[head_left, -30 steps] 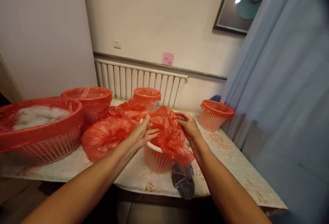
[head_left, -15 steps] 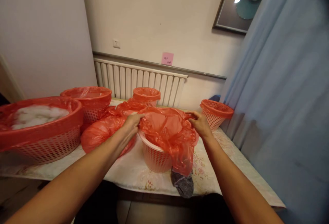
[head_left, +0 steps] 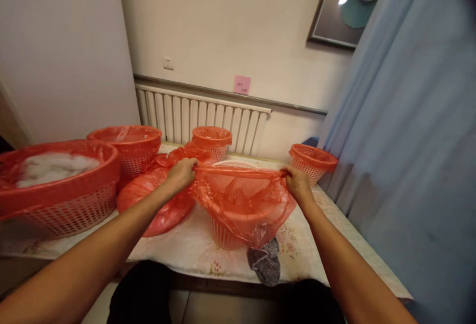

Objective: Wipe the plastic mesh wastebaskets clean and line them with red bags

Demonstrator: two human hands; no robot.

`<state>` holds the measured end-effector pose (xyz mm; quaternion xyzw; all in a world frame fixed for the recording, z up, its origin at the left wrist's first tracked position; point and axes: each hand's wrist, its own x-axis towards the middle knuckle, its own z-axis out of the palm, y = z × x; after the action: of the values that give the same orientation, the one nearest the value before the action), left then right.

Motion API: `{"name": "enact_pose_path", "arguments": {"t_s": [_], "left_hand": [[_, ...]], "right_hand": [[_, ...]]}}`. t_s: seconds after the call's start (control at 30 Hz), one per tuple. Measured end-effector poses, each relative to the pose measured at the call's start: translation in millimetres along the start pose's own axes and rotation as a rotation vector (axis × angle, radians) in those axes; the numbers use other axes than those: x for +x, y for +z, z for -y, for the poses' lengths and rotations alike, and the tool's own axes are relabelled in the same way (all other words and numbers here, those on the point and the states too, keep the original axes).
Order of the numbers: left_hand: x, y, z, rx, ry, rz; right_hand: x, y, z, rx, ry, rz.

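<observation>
A thin red plastic bag (head_left: pixel 241 200) is stretched wide over a small white lattice basket (head_left: pixel 223 235) at the table's front middle. My left hand (head_left: pixel 181 174) grips the bag's mouth on the left side. My right hand (head_left: pixel 297 183) grips it on the right, fingers closed round the plastic. The bag's edge runs taut between both fists above the basket's far rim, and its lower part drapes over the basket's front.
Loose red bags (head_left: pixel 156 200) are heaped left of the basket. Bag-lined baskets stand at the far left (head_left: pixel 67 200), behind it (head_left: pixel 130 148) and at the back (head_left: pixel 212 140). An unlined red-rimmed basket (head_left: pixel 310 163) sits at the right. A grey cloth (head_left: pixel 265 264) hangs off the floral-covered table (head_left: pixel 334 244). A blue curtain (head_left: pixel 409 140) hangs to the right.
My hands moved apart and pulled the crumpled bag open, stretching its mouth wide across the small basket and down over its front.
</observation>
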<state>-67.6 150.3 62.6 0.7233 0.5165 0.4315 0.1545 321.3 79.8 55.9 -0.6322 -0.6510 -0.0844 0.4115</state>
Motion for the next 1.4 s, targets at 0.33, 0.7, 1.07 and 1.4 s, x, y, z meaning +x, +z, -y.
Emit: {"name": "enact_pose_path", "arguments": {"t_s": [0.33, 0.7, 1.07, 1.4], "left_hand": [[8.3, -2.7, -22.0, 0.078, 0.158, 0.346], [52.5, 25.2, -11.3, 0.03, 0.136, 0.22], [111.2, 79.3, 28.9, 0.018, 0.055, 0.196], [132.5, 111.1, 53.0, -0.037, -0.195, 0.394]], "right_hand": [[11.3, -7.1, 24.5, 0.165, -0.026, 0.283], [33.8, 4.1, 27.2, 0.495, 0.209, 0.466], [89.8, 83.3, -9.3, 0.263, 0.273, 0.342], [108.7, 107.4, -32.4, 0.204, 0.334, 0.393]]}}
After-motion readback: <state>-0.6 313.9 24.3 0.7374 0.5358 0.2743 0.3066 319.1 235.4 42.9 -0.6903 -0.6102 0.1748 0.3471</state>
